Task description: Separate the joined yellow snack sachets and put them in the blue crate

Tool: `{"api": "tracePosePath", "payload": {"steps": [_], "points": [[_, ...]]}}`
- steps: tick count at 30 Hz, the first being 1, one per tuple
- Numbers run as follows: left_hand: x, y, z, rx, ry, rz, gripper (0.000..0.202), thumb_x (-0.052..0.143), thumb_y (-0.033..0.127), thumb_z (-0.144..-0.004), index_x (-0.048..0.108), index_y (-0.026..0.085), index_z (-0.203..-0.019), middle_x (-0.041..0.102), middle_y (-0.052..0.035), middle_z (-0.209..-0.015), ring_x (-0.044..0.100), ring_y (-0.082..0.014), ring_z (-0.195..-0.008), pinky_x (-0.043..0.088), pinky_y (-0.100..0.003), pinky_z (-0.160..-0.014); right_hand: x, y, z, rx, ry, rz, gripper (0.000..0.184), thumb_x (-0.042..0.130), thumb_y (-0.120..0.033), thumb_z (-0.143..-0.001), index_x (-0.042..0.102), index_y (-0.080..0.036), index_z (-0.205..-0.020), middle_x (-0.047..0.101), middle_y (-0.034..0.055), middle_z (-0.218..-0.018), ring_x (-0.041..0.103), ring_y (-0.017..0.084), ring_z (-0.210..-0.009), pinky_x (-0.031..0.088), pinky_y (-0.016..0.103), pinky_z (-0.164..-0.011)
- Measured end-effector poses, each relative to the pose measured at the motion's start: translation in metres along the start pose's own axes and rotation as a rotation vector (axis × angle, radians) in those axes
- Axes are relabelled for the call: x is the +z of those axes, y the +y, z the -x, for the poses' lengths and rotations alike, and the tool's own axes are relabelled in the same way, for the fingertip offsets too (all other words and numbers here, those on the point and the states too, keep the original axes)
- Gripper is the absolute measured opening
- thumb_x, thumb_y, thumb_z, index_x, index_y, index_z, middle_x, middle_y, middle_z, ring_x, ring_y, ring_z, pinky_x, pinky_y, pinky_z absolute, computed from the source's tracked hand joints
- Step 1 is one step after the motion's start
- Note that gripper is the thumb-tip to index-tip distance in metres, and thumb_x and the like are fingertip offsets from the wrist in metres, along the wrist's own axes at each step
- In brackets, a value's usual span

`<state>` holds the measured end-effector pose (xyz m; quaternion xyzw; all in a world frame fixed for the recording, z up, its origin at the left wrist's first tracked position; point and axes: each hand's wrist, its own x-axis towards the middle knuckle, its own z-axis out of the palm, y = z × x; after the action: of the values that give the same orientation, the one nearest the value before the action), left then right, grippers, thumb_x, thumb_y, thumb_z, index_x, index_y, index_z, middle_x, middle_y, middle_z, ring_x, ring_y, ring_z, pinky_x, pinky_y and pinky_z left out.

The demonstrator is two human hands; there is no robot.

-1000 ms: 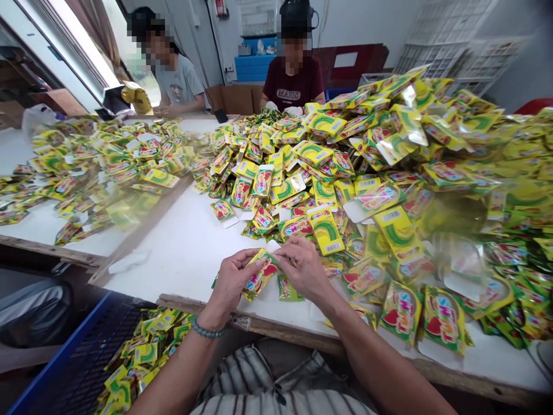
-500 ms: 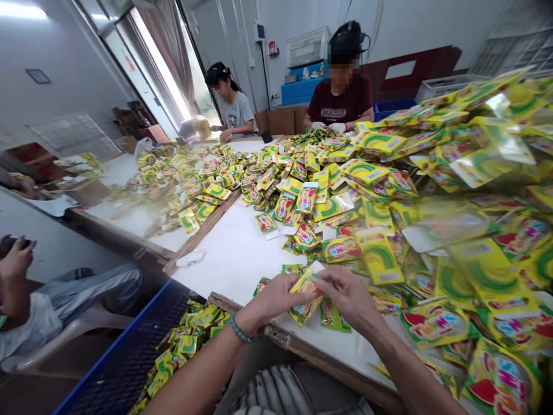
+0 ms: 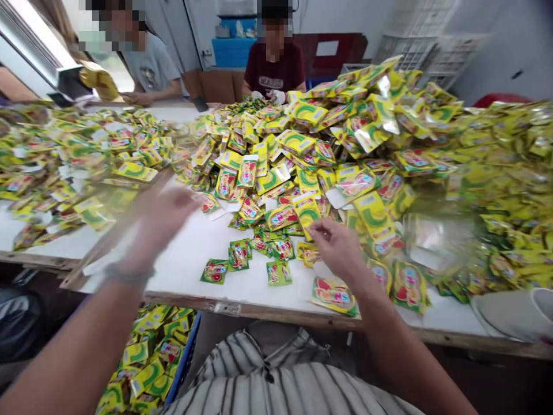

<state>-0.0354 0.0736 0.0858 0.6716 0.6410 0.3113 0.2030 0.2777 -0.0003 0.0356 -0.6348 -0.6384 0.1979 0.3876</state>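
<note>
My right hand (image 3: 339,248) is closed, its fingertips at the lower corner of a flat yellow box (image 3: 307,212) in front of the pile. My left hand (image 3: 166,210) is smeared by motion above the white table at the left, so its fingers cannot be made out. Between the hands lie several small green sachets (image 3: 238,255) with watermelon pictures. One more green sachet (image 3: 279,273) lies nearer the table edge. By my right forearm lies a printed yellow-green box (image 3: 333,295).
A large heap of yellow boxes (image 3: 298,144) covers the table's far side. More boxes (image 3: 56,155) lie beyond a wooden strip. Below the edge stands a blue basket (image 3: 188,357) of boxes. A white tub (image 3: 514,314) is at right. Two people (image 3: 276,72) sit opposite.
My hands have separated; the box held between them is no longer there. My left hand has swung left, my right is at another box. The view has turned right.
</note>
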Motion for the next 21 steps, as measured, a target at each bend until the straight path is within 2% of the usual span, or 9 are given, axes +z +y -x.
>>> {"api": "tracePosePath", "payload": {"steps": [2,4,6,8,11,15,18,21], "points": [[0.043,0.013,0.029,0.024,-0.195,-0.076,0.037,0.060,0.049,-0.077,0.068,0.013,-0.077,0.066,-0.0031,-0.067,0.057,-0.0169,-0.064,0.037,-0.026,-0.063,-0.005,0.006,0.008,-0.036,-0.138,0.186,0.014,0.055,-0.023,-0.083,0.064,-0.020,-0.073,0.065,0.0012,-0.068,0.057,0.016,-0.065,0.037,0.027,-0.062],[0.084,0.029,0.060,0.097,-0.354,-0.184,0.035,0.054,0.048,-0.083,0.066,0.017,-0.073,0.066,-0.0046,-0.068,0.058,-0.0195,-0.064,0.037,-0.028,-0.061,-0.004,0.011,0.012,-0.061,-0.233,0.323,0.014,0.054,-0.019,-0.084,0.064,-0.019,-0.073,0.067,0.0019,-0.073,0.058,0.016,-0.071,0.037,0.026,-0.065],[0.115,0.044,0.084,0.137,-0.422,-0.317,0.036,0.050,0.048,-0.086,0.065,0.016,-0.079,0.067,-0.0100,-0.076,0.061,-0.0255,-0.072,0.040,-0.033,-0.064,0.000,0.012,0.011,-0.061,-0.268,0.446,0.016,0.052,-0.019,-0.086,0.065,-0.019,-0.077,0.069,0.0039,-0.079,0.059,0.018,-0.077,0.036,0.027,-0.069],[0.132,0.051,0.097,0.141,-0.427,-0.390,0.037,0.054,0.047,-0.084,0.063,0.012,-0.089,0.066,-0.0173,-0.089,0.061,-0.0321,-0.085,0.042,-0.038,-0.070,0.008,0.012,0.007,-0.058,-0.292,0.586,0.017,0.052,-0.021,-0.087,0.066,-0.017,-0.079,0.070,0.0078,-0.084,0.059,0.021,-0.085,0.036,0.029,-0.072],[0.141,0.050,0.102,0.141,-0.419,-0.425,0.039,0.066,0.040,-0.077,0.059,0.008,-0.097,0.061,-0.0218,-0.101,0.058,-0.0356,-0.098,0.042,-0.039,-0.078,0.019,0.011,0.002,-0.098,-0.379,0.760,0.013,0.060,-0.024,-0.083,0.068,-0.015,-0.087,0.070,0.0140,-0.087,0.056,0.029,-0.097,0.034,0.035,-0.078],[0.142,0.040,0.100,0.066,-0.444,-0.381,0.037,0.070,0.035,-0.074,0.056,0.012,-0.098,0.063,-0.0155,-0.095,0.059,-0.0310,-0.094,0.043,-0.036,-0.076,0.028,0.016,0.000,-0.101,-0.467,0.811,0.016,0.066,-0.022,-0.076,0.068,-0.012,-0.089,0.069,0.0162,-0.087,0.054,0.032,-0.098,0.032,0.040,-0.081],[0.139,0.035,0.099,-0.024,-0.471,-0.324,0.042,0.071,0.035,-0.072,0.054,0.014,-0.105,0.065,-0.0092,-0.085,0.062,-0.0280,-0.084,0.041,-0.033,-0.070,0.029,0.021,-0.001,-0.115,-0.485,0.716,0.012,0.066,-0.024,-0.075,0.069,-0.014,-0.081,0.068,0.0141,-0.086,0.054,0.031,-0.096,0.033,0.037,-0.078],[0.132,0.030,0.098,-0.032,-0.467,-0.315,0.027,0.069,0.033,-0.072,0.057,0.018,-0.091,0.064,-0.0062,-0.078,0.062,-0.0265,-0.080,0.038,-0.031,-0.066,0.029,0.023,-0.001,-0.159,-0.378,0.439,0.014,0.063,-0.029,-0.079,0.068,-0.015,-0.076,0.066,0.0089,-0.081,0.054,0.023,-0.087,0.035,0.031,-0.072]]}}
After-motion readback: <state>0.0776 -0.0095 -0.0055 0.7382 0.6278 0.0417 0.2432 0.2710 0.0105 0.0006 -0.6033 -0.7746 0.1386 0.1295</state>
